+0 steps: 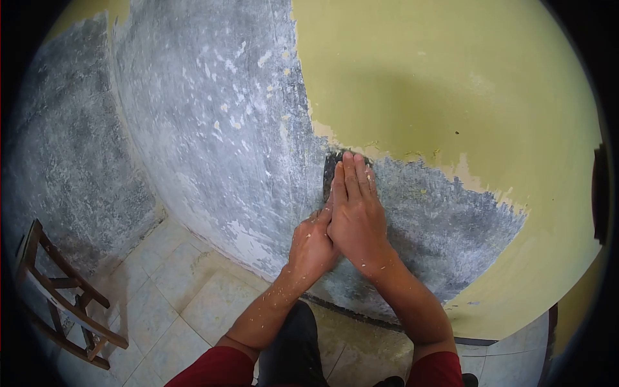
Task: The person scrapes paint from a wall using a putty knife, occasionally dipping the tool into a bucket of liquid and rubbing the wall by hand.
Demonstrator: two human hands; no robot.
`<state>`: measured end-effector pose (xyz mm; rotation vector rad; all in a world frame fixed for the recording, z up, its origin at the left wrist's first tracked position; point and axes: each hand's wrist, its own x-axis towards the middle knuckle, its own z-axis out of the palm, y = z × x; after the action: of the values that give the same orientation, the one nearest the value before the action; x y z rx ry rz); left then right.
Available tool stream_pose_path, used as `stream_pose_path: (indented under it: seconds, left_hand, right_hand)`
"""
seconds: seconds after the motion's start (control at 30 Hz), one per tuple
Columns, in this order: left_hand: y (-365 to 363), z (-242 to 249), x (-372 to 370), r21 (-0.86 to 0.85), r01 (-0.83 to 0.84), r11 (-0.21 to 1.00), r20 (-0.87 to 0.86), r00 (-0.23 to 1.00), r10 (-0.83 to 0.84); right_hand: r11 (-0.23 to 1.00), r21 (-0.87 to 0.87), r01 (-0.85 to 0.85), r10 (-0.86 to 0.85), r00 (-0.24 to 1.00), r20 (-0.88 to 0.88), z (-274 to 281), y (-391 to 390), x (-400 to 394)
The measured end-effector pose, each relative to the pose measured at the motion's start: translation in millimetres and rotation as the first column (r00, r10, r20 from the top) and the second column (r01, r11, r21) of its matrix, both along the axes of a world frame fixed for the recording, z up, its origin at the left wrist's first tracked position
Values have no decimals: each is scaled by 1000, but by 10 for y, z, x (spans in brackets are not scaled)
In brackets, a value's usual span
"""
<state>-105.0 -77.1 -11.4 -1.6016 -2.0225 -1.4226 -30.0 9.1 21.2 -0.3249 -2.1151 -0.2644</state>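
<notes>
Against the wall, my left hand (313, 244) is closed round what looks like the handle of a scraper, which the fingers hide. The scraper's dark flat blade (331, 169) shows beside my fingertips, near the ragged edge of the yellow-green paint (400, 84). My right hand (358, 213) lies flat over the blade, its fingers stretched out and side by side, with its palm edge touching my left hand. Below the paint edge the wall is bare grey plaster (438, 219). Pale flakes cling to both hands and forearms.
A wooden chair or stool (71, 303) stands at the lower left, on the tiled floor (174, 297). More scraped grey wall (200, 129) stretches left to a corner. A dark object (601, 193) is on the right edge of the wall. Dust lies along the wall's foot.
</notes>
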Motion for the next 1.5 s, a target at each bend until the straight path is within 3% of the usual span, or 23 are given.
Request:
stream_pose_path:
  seconds: [0.23, 0.37, 0.47, 0.63, 0.93, 1.0, 1.07, 1.13, 1.27, 1.4, 1.5]
  left_hand:
    - [-48, 20, -77, -50, -30, 998, -122, 992, 23]
    - [43, -12, -151, -81, -54, 995, -131, 990, 43]
    - [151, -53, -212, -9, -35, 999, -131, 991, 34]
    - [53, -155, -153, -22, -47, 999, -126, 991, 44]
    - [19, -29, -134, -109, -78, 991, -142, 988, 62]
    - [156, 177, -156, -36, -55, 998, -177, 983, 47]
    - [93, 199, -97, 27, -43, 999, -161, 986, 46]
    - [-16, 169, -58, 11, -32, 999, -143, 989, 34]
    - [12, -205, -123, -33, -68, 997, -63, 996, 65]
    - [-21, -70, -132, -26, -62, 998, -79, 995, 60]
    - [153, 5, -166, 16, -44, 999, -83, 996, 45]
  right_hand:
    - [996, -46, -81, 78, 995, -65, -23, 29, -4]
    - [999, 11, -43, 43, 995, -89, -76, 71, -87]
    - [999, 47, 10, -6, 997, -80, 2, 82, -87]
    - [998, -32, -61, 58, 995, -85, -173, 32, -55]
    - [996, -33, -86, 80, 986, -144, -134, 45, -75]
    - [999, 13, -47, 49, 985, -168, 85, 150, -76]
    - [999, 48, -24, 30, 990, -140, 134, 97, -39]
    - [994, -59, -89, 83, 991, -104, 118, 25, -11]
    - [998, 42, -43, 44, 999, -22, -333, 137, -92]
    - [995, -47, -83, 78, 992, -99, -181, 18, -126]
    - [998, 2, -69, 69, 992, -107, -21, 138, -121]
